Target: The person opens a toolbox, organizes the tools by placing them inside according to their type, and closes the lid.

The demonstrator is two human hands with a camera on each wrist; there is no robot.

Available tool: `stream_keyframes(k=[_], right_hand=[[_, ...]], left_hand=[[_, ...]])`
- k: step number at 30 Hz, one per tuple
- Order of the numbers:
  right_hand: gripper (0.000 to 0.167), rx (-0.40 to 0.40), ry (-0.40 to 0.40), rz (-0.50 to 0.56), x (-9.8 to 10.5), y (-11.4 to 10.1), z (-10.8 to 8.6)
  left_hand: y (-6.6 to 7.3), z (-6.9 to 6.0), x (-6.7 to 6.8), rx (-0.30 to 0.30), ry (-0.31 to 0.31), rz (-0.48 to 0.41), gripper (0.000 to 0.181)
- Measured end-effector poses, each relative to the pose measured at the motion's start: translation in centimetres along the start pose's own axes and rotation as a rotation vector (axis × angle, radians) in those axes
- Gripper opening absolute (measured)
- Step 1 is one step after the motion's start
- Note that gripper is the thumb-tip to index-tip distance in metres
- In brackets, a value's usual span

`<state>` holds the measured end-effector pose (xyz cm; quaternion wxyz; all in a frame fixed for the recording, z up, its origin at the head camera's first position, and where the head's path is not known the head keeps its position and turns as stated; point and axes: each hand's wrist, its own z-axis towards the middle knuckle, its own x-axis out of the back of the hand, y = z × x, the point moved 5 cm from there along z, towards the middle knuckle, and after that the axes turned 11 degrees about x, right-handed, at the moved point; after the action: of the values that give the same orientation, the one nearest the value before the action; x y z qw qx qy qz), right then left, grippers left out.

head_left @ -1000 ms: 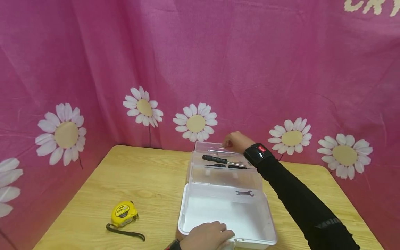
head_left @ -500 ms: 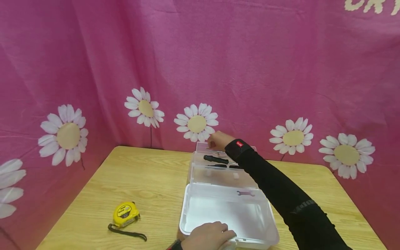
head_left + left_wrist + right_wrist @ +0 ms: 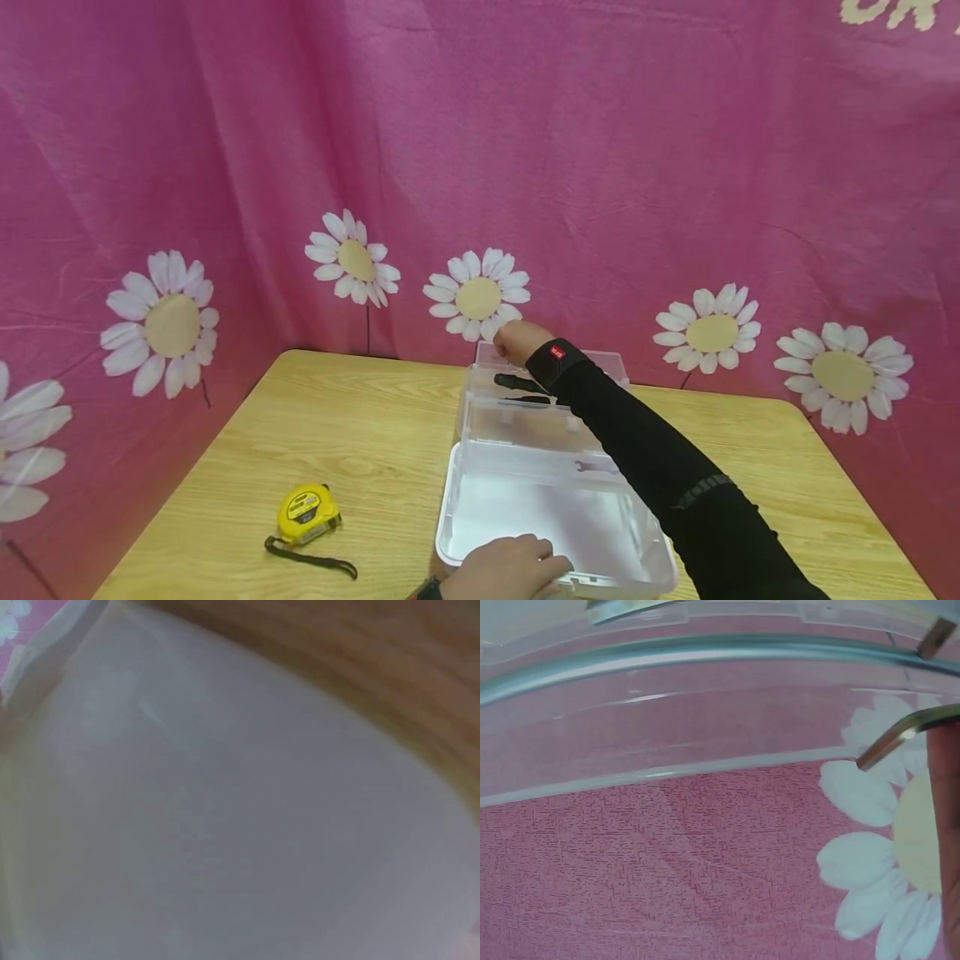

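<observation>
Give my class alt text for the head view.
A person's left hand holds the near edge of an open white toolbox; the right hand is at its trays, near a black screwdriver. A yellow tape measure lies to the left on a wooden table, before pink daisy fabric.

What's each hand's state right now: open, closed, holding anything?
Left hand: closed, gripping the white box at its front edge.
Right hand: closed, apparently holding a bent metal rod.
</observation>
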<state>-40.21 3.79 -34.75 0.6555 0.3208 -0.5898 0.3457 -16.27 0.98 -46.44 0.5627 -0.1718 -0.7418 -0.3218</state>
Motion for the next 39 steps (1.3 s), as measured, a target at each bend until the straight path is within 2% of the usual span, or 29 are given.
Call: stream_keyframes(k=[6, 10, 17, 24, 27, 31, 35, 39], right_hand=[[0.022, -0.074, 0.006, -0.058, -0.7, 0.4, -0.2], [0.021, -0.088, 0.027, -0.075, -1.1, 0.6, -0.2], [0.016, -0.112, 0.000, -0.070, -1.4, 0.6, -0.3], [0.014, -0.073, 0.018, -0.021, -1.7, 1.4, -0.6], [0.009, -0.068, 0.059, 0.028, -1.2, 2.1, -1.0], [0.009, -0.124, 0.109, 0.111, 0.5, 3.0, -2.1], [0.008, -0.179, 0.094, 0.144, 2.1, 3.5, -3.4], [0.007, -0.183, 0.094, 0.150, 2.3, 4.6, -4.7]], left_hand=[[0.2, -0.1, -0.1, 0.000, 0.010, 0.003, 0.022], [0.4, 0.0, -0.1, -0.004, 0.025, 0.016, 0.021], [0.4, 0.1, -0.1, -0.008, 0.013, 0.006, 0.023], [0.6, -0.1, 0.1, -0.023, 0.026, 0.028, 0.023], [0.7, -0.1, 0.1, -0.026, 0.028, 0.033, 0.023], [0.7, -0.1, 0.2, -0.026, 0.029, 0.044, 0.024], [0.6, -0.2, 0.2, -0.036, 0.058, 0.083, 0.025], [0.4, -0.3, 0.3, -0.042, 0.072, 0.095, 0.026]])
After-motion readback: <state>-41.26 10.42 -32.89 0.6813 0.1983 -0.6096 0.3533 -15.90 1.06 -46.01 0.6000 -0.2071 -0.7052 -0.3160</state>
